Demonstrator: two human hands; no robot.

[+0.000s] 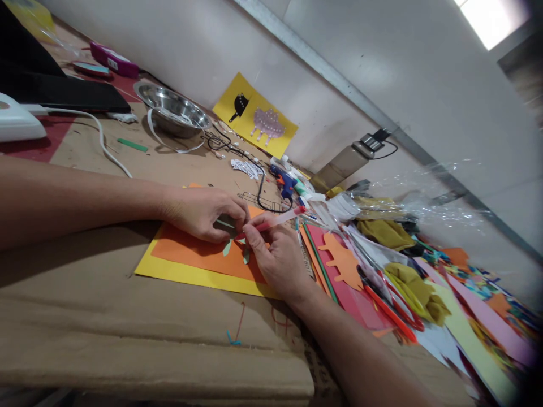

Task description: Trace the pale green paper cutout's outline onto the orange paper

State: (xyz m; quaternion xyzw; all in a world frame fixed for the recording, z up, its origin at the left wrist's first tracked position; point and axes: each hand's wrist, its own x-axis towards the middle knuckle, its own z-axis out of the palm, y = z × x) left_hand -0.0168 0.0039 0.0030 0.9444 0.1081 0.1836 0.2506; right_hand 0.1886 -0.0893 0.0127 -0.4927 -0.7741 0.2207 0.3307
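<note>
My right hand (pixel 280 254) is closed around a red pen (pixel 292 215) with a clear barrel, its tip hidden by the fingers. My left hand (pixel 207 215) has thumb and fingers pinched on a small green paper cutout (pixel 227 247), mostly covered by the hands. Both hands rest over an orange paper sheet (pixel 182 251), which lies on a larger yellow sheet (pixel 169 275). Right of my right hand an orange animal-shaped cutout (pixel 341 260) lies on a stack of coloured paper, beside red-handled scissors (pixel 390 311).
A brown-paper-covered table (pixel 127 328) carries a steel bowl (pixel 172 107), a blue glue gun (pixel 283 181) and a bottle (pixel 343 164). A decorated yellow card (pixel 257 116) leans against the wall. Paper scraps (pixel 458 257) crowd the right. A white cable (pixel 102 135) runs at left.
</note>
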